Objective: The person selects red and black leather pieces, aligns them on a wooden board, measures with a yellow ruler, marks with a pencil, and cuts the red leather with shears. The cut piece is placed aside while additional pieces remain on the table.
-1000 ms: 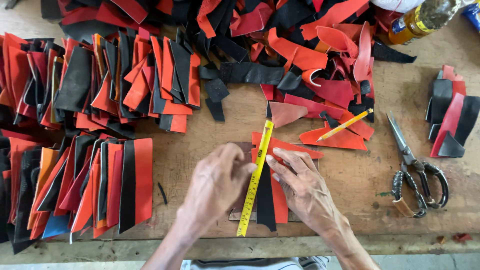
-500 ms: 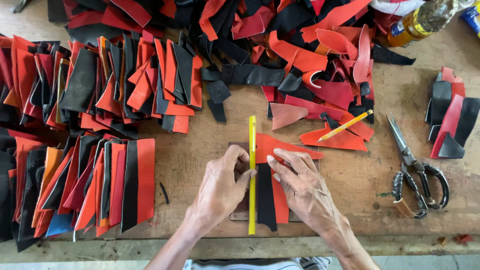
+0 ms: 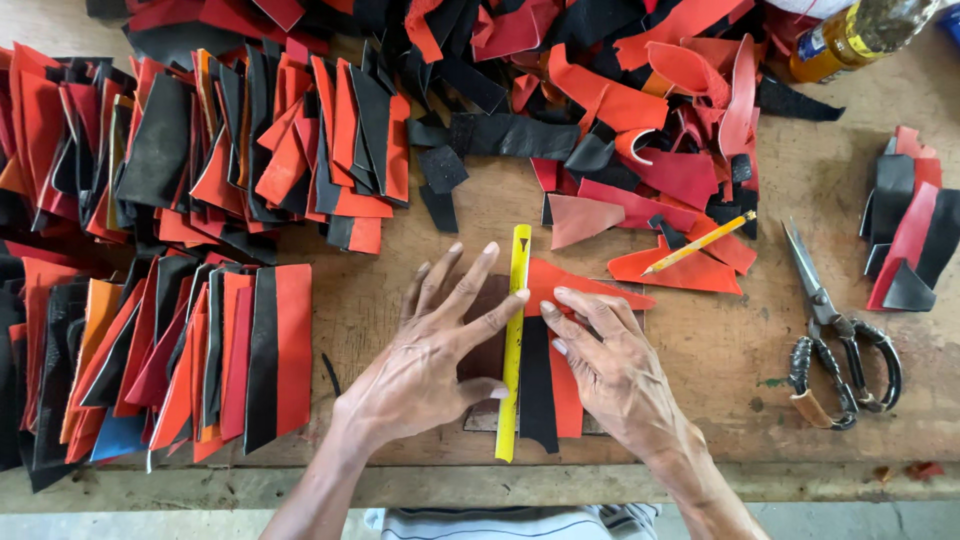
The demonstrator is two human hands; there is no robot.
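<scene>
Left hand: spread flat, fingers splayed, not clenched; index fingertip and thumb pressing the left edge of a yellow ruler, pinning it rather than gripping it.
Right hand: flat and relaxed, closed on nothing; fingertips resting on a black strip and a red strip, just right of the ruler.
Ruler: one, lying nearly straight from 12 to 6 o'clock between the two hands, near the front edge of the bench.
Strips under the hands: two counted, black beside red, side by side; a dark brown piece partly hidden under the left hand.
Pencil: one, yellow, slanted, at 2 o'clock from the hands, lying on a red scrap.
Scissors: one pair, metal with dark handles, at 3 o'clock, well apart from the right hand.
Sorted stacks: red, black and orange strips overlapped in rows from 9 to 11 o'clock; too many to count.
Loose scraps: a heap of red and black offcuts from 12 to 1 o'clock; uncountable.
Small pile: a few red and black pieces at the far right, at 2 o'clock.
Bottle: one, amber liquid, at the top right corner.
Surface: worn, scuffed wooden workbench, seen from straight above.
Room: pale floor visible below the bench's front edge; little else shown.
</scene>
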